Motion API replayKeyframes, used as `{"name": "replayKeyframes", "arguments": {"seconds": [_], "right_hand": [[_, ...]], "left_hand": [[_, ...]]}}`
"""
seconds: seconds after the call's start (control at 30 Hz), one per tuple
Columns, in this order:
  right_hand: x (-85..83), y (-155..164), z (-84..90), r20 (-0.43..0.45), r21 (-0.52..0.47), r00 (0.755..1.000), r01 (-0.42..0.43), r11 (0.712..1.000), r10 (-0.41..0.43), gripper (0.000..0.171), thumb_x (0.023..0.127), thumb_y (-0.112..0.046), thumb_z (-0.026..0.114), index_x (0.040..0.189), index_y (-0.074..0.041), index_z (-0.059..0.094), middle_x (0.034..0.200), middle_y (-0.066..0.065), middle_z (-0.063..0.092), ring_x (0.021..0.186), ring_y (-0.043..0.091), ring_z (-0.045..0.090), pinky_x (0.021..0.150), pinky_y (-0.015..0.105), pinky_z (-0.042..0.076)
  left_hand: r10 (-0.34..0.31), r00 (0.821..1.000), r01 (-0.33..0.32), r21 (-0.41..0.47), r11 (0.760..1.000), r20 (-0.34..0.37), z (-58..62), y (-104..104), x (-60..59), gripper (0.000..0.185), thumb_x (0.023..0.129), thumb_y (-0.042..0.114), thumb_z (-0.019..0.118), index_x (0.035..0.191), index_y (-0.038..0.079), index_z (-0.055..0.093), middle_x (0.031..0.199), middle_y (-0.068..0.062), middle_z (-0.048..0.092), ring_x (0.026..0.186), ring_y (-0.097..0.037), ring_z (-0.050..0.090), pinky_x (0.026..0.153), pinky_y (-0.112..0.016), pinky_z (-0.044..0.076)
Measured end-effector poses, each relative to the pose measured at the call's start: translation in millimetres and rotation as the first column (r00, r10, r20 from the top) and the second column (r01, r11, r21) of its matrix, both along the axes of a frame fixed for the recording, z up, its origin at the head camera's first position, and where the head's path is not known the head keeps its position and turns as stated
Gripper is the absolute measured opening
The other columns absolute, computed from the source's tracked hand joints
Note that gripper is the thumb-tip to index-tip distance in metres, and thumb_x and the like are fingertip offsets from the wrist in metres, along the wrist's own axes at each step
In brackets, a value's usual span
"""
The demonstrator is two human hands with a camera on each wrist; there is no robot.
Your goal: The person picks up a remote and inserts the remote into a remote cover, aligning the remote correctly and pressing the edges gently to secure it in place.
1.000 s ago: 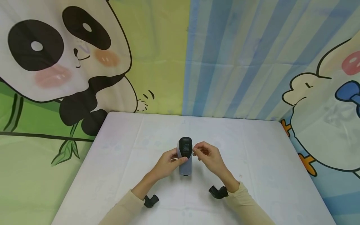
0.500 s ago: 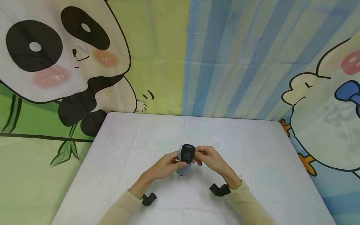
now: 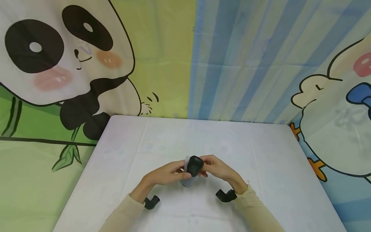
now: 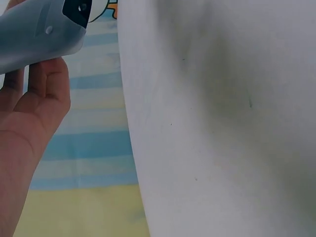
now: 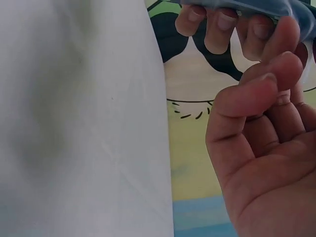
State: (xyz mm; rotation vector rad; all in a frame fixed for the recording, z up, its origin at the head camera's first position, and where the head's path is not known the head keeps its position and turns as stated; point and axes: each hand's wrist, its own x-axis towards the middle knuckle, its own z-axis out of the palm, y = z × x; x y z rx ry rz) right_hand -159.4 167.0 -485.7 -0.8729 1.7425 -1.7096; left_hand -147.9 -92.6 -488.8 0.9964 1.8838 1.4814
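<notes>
A grey-blue handheld device (image 3: 195, 166), seemingly an electric shaver, is held tilted over the table; its black head faces up. In the left wrist view, the smooth grey-blue body (image 4: 39, 34) ends in a dark socket with small pins. My left hand (image 3: 168, 174) grips it from the left, thumb across the front and fingers behind. My right hand (image 3: 217, 167) is at the right side of the black head, its fingers curled against that edge; their exact hold is partly hidden. A clear curved edge (image 5: 307, 61) shows beside the right fingers in the right wrist view.
The white-covered table (image 3: 162, 138) extends around both hands. Behind it hangs a cartoon-printed cloth (image 3: 165, 64) with a panda and blue stripes. A black wrist mount (image 3: 152, 202) is on the left wrist and another wrist mount (image 3: 226, 195) on the right.
Both hands and the shaver have come lower and nearer. The shaver has tilted from nearly upright, its head leaning right, and the right fingers have closed in on its side.
</notes>
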Motion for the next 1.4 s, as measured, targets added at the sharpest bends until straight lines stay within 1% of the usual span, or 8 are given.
{"name": "replayKeyframes", "arguments": {"seconds": [0.23,0.57,0.7,0.8,0.87,0.97,1.2,1.4], "right_hand": [[-0.7,0,-2.0,-0.048,0.063,0.999,-0.023,0.998,0.026,0.021,0.107,-0.013,0.049,0.104,0.001,0.064,0.081,0.033,0.057,0.057,0.028,0.046,0.059,0.031,0.044],[2.5,1,-9.5,-0.205,0.183,0.969,0.177,0.967,-0.139,0.013,0.099,0.000,0.057,0.101,0.000,0.069,0.073,0.016,0.067,0.053,0.022,0.055,0.051,0.028,0.047],[4.2,1,-9.6,-0.386,0.205,0.898,0.308,0.929,-0.213,0.010,0.087,0.000,0.069,0.088,-0.009,0.070,0.067,-0.004,0.063,0.056,0.018,0.060,0.052,0.028,0.049],[5.8,-2,-9.5,-0.520,0.173,0.810,0.409,0.896,-0.269,0.011,0.086,-0.006,0.075,0.082,-0.015,0.068,0.062,-0.013,0.057,0.051,0.005,0.050,0.046,0.024,0.043],[6.9,-4,-10.2,-0.558,0.145,0.781,0.423,0.894,-0.279,0.011,0.089,-0.008,0.075,0.083,-0.014,0.069,0.062,-0.014,0.057,0.051,0.001,0.048,0.046,0.023,0.043],[8.4,-5,-12.4,-0.567,0.146,0.788,0.381,0.913,-0.239,0.010,0.093,-0.007,0.070,0.086,-0.013,0.070,0.067,-0.013,0.062,0.054,0.001,0.052,0.047,0.023,0.046],[6.6,-3,-10.9,-0.483,0.204,0.870,0.218,0.954,-0.096,0.012,0.098,-0.003,0.063,0.094,-0.008,0.072,0.076,-0.002,0.070,0.065,0.023,0.067,0.059,0.025,0.052],[6.8,-4,-11.5,-0.409,0.181,0.909,0.166,0.969,-0.080,0.019,0.100,0.001,0.055,0.099,-0.007,0.072,0.078,-0.001,0.070,0.056,0.004,0.050,0.053,0.022,0.044]], "left_hand": [[-0.001,0.999,0.000,-0.027,1.000,-0.034,-0.7,0,-1.3,0.028,0.103,0.029,0.059,0.131,0.023,0.057,0.120,0.005,0.062,0.107,-0.017,0.061,0.089,-0.037,0.052],[0.085,0.993,-0.089,-0.034,0.996,-0.084,-1.3,3,-0.2,0.029,0.103,0.031,0.060,0.131,0.024,0.060,0.113,0.006,0.066,0.099,-0.016,0.063,0.083,-0.036,0.054],[0.081,0.993,-0.086,-0.056,0.995,-0.090,-4.9,1,-0.3,0.028,0.102,0.030,0.061,0.130,0.025,0.060,0.111,0.008,0.066,0.099,-0.015,0.062,0.083,-0.035,0.054],[0.091,0.992,-0.097,-0.062,0.993,-0.086,-8.1,0,0.0,0.028,0.102,0.029,0.061,0.130,0.025,0.060,0.110,0.008,0.066,0.099,-0.015,0.061,0.082,-0.035,0.054],[0.101,0.992,-0.105,-0.059,0.993,-0.071,-9.1,0,1.0,0.029,0.102,0.029,0.061,0.131,0.025,0.060,0.112,0.008,0.066,0.100,-0.016,0.061,0.083,-0.035,0.054],[0.112,0.993,-0.114,-0.054,0.992,-0.047,-9.6,0,2.6,0.031,0.103,0.029,0.060,0.133,0.025,0.059,0.115,0.007,0.065,0.103,-0.016,0.062,0.085,-0.035,0.054],[0.074,0.997,-0.075,-0.051,0.996,-0.022,-7.5,-1,2.6,0.030,0.103,0.030,0.059,0.133,0.025,0.058,0.119,0.006,0.064,0.106,-0.017,0.060,0.089,-0.036,0.052],[0.039,0.999,-0.040,-0.056,0.998,-0.019,-8.9,-2,1.6,0.028,0.104,0.030,0.058,0.132,0.026,0.058,0.119,0.006,0.063,0.107,-0.017,0.059,0.090,-0.037,0.051]]}}
